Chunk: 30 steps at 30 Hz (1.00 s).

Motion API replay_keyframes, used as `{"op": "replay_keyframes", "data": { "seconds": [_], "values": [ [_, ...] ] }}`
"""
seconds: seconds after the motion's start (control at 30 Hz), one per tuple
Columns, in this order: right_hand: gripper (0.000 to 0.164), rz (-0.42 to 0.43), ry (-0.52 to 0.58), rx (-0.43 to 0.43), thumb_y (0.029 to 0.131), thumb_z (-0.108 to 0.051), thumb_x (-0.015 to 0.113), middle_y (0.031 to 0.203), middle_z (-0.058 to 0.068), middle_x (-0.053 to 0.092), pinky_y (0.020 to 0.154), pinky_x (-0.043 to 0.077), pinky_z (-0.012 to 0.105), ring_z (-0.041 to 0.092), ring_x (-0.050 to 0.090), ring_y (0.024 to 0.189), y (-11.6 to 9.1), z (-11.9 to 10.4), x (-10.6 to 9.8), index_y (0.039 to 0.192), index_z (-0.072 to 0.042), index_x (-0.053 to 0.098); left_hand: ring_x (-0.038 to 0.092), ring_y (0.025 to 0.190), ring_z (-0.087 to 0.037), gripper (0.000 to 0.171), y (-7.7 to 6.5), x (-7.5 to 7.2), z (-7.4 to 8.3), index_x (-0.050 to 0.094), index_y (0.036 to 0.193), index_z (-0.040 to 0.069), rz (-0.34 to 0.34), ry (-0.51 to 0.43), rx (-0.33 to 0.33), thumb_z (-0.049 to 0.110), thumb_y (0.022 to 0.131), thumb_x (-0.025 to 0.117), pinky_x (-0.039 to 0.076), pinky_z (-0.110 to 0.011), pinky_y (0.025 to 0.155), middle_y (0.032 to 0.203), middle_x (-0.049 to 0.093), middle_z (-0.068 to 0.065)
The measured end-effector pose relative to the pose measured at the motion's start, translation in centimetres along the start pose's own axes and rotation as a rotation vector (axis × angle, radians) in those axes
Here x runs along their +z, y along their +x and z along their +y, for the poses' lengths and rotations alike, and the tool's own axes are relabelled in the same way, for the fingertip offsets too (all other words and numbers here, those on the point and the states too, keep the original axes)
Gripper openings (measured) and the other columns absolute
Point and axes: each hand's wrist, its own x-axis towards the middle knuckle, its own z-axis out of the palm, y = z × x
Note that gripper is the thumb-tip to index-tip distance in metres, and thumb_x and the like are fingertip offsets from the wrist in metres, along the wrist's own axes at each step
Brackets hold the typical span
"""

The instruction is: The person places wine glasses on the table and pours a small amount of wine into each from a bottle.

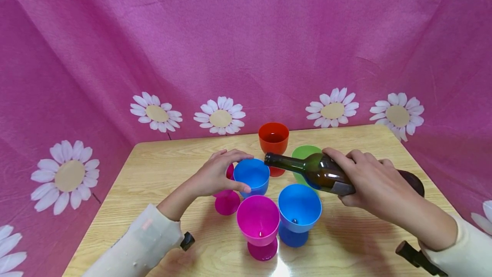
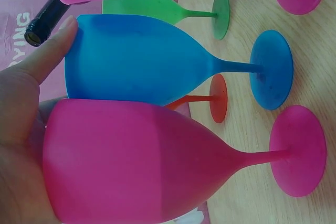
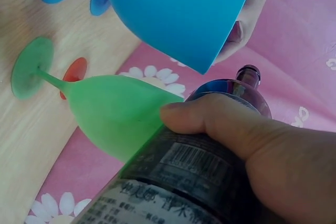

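My right hand (image 1: 370, 183) grips a dark green wine bottle (image 1: 319, 170), tipped nearly level with its neck pointing left. The bottle's mouth is at the right rim of the rear blue goblet (image 1: 251, 176). My left hand (image 1: 219, 174) holds that goblet near its rim, thumb at the front and fingers behind. Partly hidden beneath this hand stands a pink goblet (image 1: 227, 203); the left wrist view shows it right beside the held blue goblet (image 2: 136, 59). Whether liquid is flowing cannot be seen.
In front stand another pink goblet (image 1: 258, 219) and a second blue goblet (image 1: 300, 206), side by side. An orange-red goblet (image 1: 273, 140) with dark liquid stands at the back. Partly behind the bottle is a green goblet (image 1: 305, 151). A pink flowered cloth (image 1: 269, 54) hangs behind the wooden table (image 1: 173, 153).
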Motion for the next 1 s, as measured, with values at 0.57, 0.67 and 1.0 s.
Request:
{"op": "replay_keyframes", "data": {
  "seconds": [0.57,0.67,1.0],
  "values": [
    [0.098,-0.035,-0.024,-0.002,0.066,-0.029,0.099,0.098,0.011,0.062,0.061,0.044,0.043,0.029,0.060,0.085,0.7,-0.7,-0.4,0.147,-0.028,0.044,0.048,0.140,-0.026,0.080,0.0,-0.1,0.1,0.056,0.148,0.024,0.000,0.001,0.010,0.040,0.078,0.090,0.016,-0.062,0.124,0.149,0.057,-0.002],
    [0.098,-0.042,-0.030,0.004,0.065,-0.029,0.099,0.099,0.012,0.062,0.061,0.045,0.045,0.031,0.061,0.085,0.7,-0.8,-0.5,0.146,-0.028,0.044,0.047,0.141,-0.026,0.080,0.0,-0.1,0.1,0.056,0.148,0.024,0.002,0.004,0.011,0.040,0.078,0.090,0.015,-0.061,0.124,0.149,0.057,-0.002],
    [0.099,-0.061,-0.047,0.017,0.063,-0.032,0.100,0.100,0.013,0.062,0.060,0.046,0.046,0.032,0.061,0.085,0.7,-1.0,-0.7,0.146,-0.029,0.045,0.047,0.140,-0.026,0.081,-0.1,0.0,0.1,0.056,0.148,0.022,0.004,-0.001,-0.004,0.039,0.077,0.091,0.018,-0.062,0.123,0.148,0.057,-0.002]
  ]
}}
